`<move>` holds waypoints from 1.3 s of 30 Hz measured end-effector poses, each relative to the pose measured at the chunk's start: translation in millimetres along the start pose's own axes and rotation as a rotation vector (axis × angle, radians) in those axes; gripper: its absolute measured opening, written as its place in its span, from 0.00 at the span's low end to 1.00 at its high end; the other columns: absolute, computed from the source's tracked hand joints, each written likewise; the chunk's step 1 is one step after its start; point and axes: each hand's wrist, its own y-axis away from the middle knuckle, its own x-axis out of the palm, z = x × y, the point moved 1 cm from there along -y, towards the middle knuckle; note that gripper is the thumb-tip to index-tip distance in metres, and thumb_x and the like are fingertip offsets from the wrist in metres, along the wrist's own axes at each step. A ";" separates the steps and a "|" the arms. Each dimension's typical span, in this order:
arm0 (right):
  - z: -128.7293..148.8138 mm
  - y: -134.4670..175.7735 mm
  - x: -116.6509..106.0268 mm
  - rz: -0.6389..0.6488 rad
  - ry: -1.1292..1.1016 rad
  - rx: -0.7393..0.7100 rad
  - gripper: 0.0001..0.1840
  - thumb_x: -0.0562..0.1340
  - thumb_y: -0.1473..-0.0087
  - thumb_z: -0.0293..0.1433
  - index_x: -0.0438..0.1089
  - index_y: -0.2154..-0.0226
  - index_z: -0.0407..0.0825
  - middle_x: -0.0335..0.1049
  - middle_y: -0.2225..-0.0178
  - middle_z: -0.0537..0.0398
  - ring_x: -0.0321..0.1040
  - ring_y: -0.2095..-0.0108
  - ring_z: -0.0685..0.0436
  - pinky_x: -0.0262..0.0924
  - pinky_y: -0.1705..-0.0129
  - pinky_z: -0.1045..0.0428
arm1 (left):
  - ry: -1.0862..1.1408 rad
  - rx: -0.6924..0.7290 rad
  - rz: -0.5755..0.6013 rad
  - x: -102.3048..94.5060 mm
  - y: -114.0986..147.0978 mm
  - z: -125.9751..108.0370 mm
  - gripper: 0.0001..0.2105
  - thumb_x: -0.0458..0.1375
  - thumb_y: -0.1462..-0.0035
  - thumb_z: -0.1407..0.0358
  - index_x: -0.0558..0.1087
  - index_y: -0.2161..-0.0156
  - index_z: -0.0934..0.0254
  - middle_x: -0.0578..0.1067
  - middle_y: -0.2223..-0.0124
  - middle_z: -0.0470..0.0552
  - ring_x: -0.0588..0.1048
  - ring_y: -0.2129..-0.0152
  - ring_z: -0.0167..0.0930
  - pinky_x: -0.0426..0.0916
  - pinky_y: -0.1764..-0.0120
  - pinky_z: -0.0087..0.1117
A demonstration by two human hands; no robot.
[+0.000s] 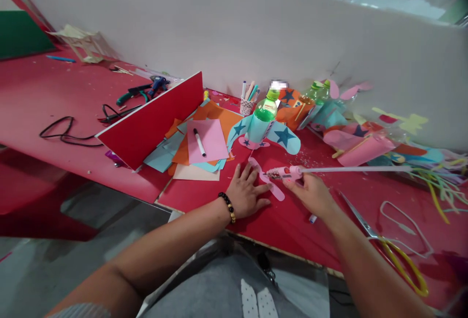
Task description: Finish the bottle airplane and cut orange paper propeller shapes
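My left hand (245, 194) lies flat on the red table with its fingers spread, their tips at a pink paper propeller shape (277, 192). In my right hand (313, 192) is a pink hot glue gun (283, 173), its nozzle over the middle of the paper shape. A long clear glue stick (354, 169) juts from the gun's back toward the right. Just beyond stands an upright bottle (265, 113) with a green cap, blue paper wrap and star-marked wings. Whether glue is coming out is too small to tell.
Coloured paper sheets (215, 150) with a marker (199, 142) lie left, beside a red divider board (157, 121). Yellow-handled scissors (383, 245) and a white cable (405, 225) are at right. Behind are a pen cup (247, 106) and a paper-wrapped pink bottle (367, 150).
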 end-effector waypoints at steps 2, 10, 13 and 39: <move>2.5 -2.7 0.0 0.010 0.017 0.007 0.17 0.58 0.48 0.41 0.69 0.59 0.48 0.75 0.64 0.48 0.71 0.63 0.38 0.61 0.65 0.50 | 0.001 -0.006 0.007 -0.5 0.0 -0.2 0.24 0.47 0.44 0.44 0.66 0.45 0.46 0.56 0.36 0.52 0.47 0.38 0.46 0.39 0.42 0.59; 3.5 -7.6 -1.0 0.030 0.069 0.007 0.16 0.57 0.47 0.40 0.68 0.61 0.47 0.75 0.65 0.48 0.72 0.63 0.38 0.61 0.64 0.50 | 0.001 -0.021 0.019 0.9 -0.2 0.0 0.24 0.46 0.44 0.43 0.66 0.45 0.45 0.57 0.37 0.51 0.48 0.38 0.46 0.39 0.42 0.58; 4.0 -8.4 -0.8 0.034 0.093 0.019 0.16 0.58 0.48 0.40 0.69 0.61 0.47 0.75 0.66 0.48 0.72 0.64 0.38 0.61 0.66 0.50 | 0.001 -0.021 0.017 1.7 0.1 0.0 0.24 0.46 0.44 0.43 0.66 0.45 0.44 0.57 0.37 0.52 0.48 0.38 0.46 0.39 0.42 0.58; 2.2 -8.6 -10.2 0.096 0.166 0.016 0.12 0.58 0.50 0.41 0.68 0.72 0.49 0.73 0.71 0.50 0.69 0.70 0.40 0.57 0.71 0.51 | -0.006 -0.034 0.031 0.5 -0.4 -1.1 0.24 0.47 0.45 0.43 0.66 0.45 0.43 0.55 0.36 0.50 0.47 0.38 0.47 0.40 0.42 0.58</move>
